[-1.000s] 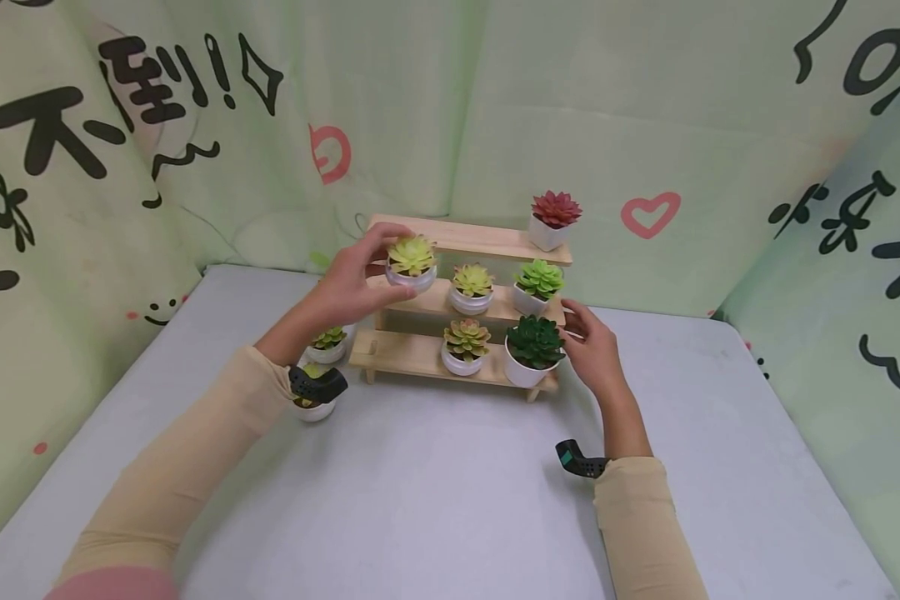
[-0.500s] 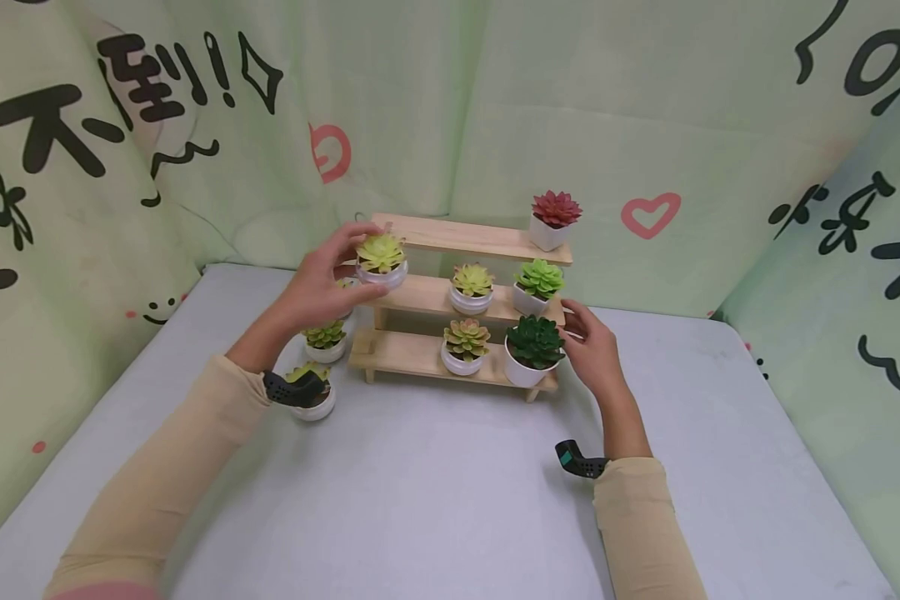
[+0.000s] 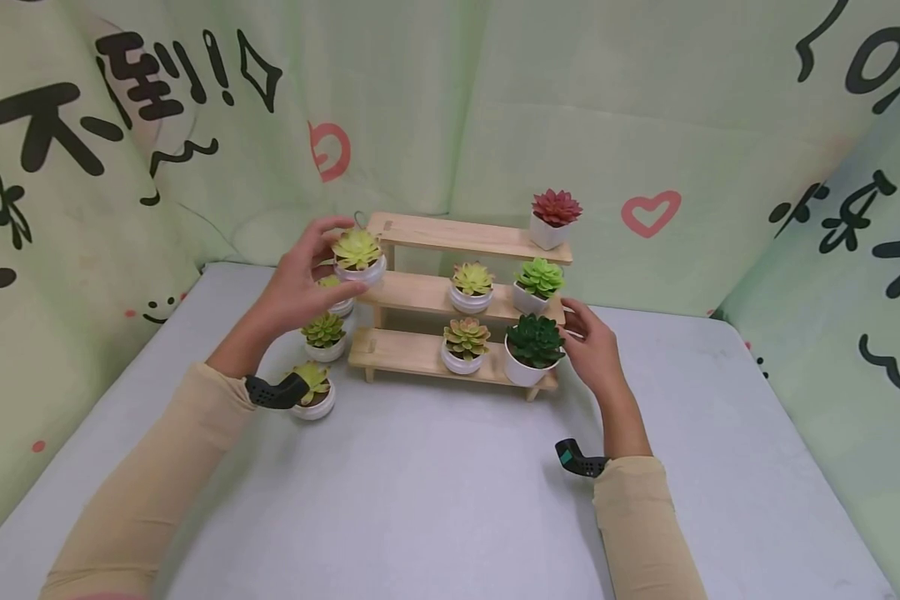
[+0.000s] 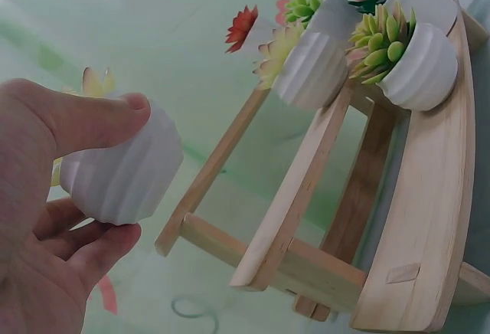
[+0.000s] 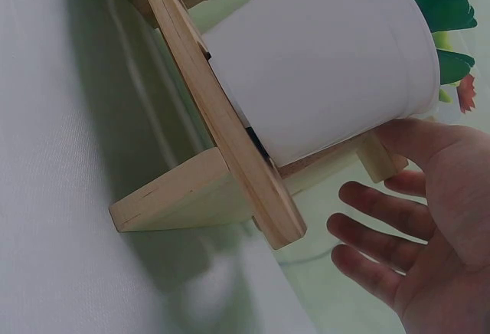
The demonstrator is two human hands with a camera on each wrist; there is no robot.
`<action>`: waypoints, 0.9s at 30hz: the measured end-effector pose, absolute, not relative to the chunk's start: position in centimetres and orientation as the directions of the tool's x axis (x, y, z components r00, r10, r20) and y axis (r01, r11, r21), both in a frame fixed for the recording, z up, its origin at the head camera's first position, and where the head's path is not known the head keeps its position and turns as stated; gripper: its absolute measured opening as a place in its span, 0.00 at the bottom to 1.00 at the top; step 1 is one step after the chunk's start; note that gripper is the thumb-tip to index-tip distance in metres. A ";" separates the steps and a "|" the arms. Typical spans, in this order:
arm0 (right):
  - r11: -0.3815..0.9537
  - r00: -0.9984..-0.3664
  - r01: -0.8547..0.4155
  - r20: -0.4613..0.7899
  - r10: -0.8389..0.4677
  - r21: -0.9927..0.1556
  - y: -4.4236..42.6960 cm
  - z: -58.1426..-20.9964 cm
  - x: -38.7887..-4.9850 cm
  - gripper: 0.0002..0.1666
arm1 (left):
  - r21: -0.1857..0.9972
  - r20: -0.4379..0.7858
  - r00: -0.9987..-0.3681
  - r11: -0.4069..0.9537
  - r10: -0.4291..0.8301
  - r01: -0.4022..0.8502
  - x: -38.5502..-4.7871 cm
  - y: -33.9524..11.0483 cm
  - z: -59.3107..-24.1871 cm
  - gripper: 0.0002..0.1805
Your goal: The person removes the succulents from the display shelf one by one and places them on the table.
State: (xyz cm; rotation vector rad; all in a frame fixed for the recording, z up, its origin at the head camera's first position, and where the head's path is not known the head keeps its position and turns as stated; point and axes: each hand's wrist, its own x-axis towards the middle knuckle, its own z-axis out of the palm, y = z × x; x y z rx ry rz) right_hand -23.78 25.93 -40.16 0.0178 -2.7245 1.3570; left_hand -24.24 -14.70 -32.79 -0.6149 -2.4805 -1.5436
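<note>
In the head view, my left hand (image 3: 297, 279) grips a white ribbed pot with a yellow-green succulent (image 3: 358, 250), held in the air by the left end of the wooden three-tier stand (image 3: 412, 354). The left wrist view shows the thumb on top of that pot (image 4: 126, 165) and fingers beneath, apart from the stand. My right hand (image 3: 594, 343) is beside the stand's right end, its fingers relaxed near the dark green succulent (image 3: 534, 342). Its thumb lies by that large white pot (image 5: 329, 66) in the right wrist view; whether they touch I cannot tell.
On the tiers stand a red succulent (image 3: 557, 210), a bright green one (image 3: 540, 279), a yellow one (image 3: 472, 281) and a pinkish-green one (image 3: 466, 340). Left of the stand, several potted succulents line the white table (image 3: 450, 492), including one near my left wrist (image 3: 315, 407). A printed curtain (image 3: 555, 108) hangs behind.
My left hand has moved left with the gripped pot, from over the middle tier to the stand's left end. My right hand has stayed in place.
</note>
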 end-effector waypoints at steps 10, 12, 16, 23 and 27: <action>0.604 -0.995 -0.056 0.096 0.034 -0.795 25.9 -40.2 -23.8 0.31 | 0.831 0.357 -0.906 0.365 0.227 0.419 -24.1 -15.7 -33.2 0.41; 0.603 -0.995 -0.056 0.095 0.033 -0.796 26.0 -40.2 -23.8 0.31 | 0.832 0.356 -0.908 0.369 0.220 0.415 -24.1 -15.8 -33.2 0.40; 0.602 -0.995 -0.056 0.093 0.031 -0.797 26.0 -40.2 -23.8 0.31 | 0.831 0.351 -0.913 0.380 0.207 0.406 -24.0 -16.0 -33.2 0.40; 0.602 -0.995 -0.061 0.099 0.030 -0.796 26.0 -40.3 -23.9 0.31 | 0.824 0.348 -0.917 0.403 0.193 0.398 -23.9 -16.5 -33.5 0.41; 0.606 -0.995 -0.053 0.094 0.035 -0.794 26.0 -40.3 -23.9 0.31 | 0.824 0.347 -0.921 0.412 0.177 0.389 -23.8 -16.8 -33.7 0.40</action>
